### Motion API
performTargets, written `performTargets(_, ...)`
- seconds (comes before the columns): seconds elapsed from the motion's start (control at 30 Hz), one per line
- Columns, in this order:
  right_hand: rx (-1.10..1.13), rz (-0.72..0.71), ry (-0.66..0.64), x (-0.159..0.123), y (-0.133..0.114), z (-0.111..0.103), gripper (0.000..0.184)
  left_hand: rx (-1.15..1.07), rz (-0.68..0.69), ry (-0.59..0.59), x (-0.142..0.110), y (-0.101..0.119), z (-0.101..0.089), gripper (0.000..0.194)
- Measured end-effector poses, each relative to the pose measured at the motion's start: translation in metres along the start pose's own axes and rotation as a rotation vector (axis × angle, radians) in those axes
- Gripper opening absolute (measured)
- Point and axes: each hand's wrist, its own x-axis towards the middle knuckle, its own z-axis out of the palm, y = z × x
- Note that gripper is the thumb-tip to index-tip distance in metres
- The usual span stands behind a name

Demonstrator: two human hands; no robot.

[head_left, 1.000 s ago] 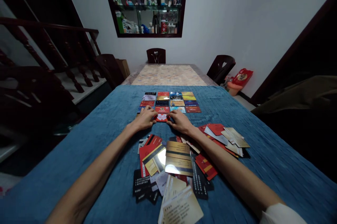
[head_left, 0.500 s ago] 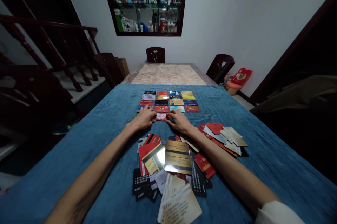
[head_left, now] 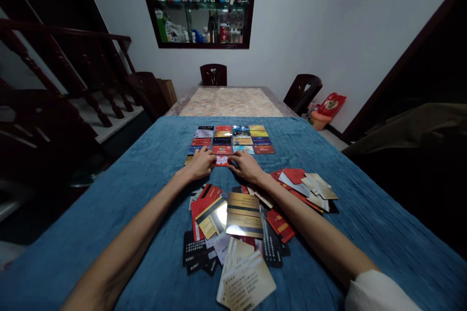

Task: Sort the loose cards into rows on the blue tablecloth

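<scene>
A red card with a pale heart pattern lies flat on the blue cloth, at the near edge of a grid of cards. My left hand has its fingers closed at the card's left edge. On the opposite edge, the fingertips of my right hand press in the same way. Under my left hand, most of another card at the grid's lower left is hidden. Closer to me, between my forearms, spreads a loose pile of cards, gold, red and black. More cards lie beyond my right forearm.
The blue cloth covers the near part of the table, and the patterned tabletop shows at the far end. Dark wooden chairs stand around it. A lit wall cabinet holds bottles and a plush toy.
The view has shifted slightly. Both hands stay at the two sides of the red heart card, which has hardly moved.
</scene>
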Motion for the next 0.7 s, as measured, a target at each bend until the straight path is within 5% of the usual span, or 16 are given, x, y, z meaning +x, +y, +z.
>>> performTargets(0.5, 0.013, -0.051, 0.072, -0.003, -0.001, -0.021, 0.024, -0.002, 0.027, 0.033, -0.001, 0.008, -0.006, 0.023)
performTargets(0.7, 0.072, -0.103, 0.145, -0.006, -0.007, -0.039, 0.021, -0.079, 0.114, 0.088, -0.003, 0.030, -0.021, 0.024)
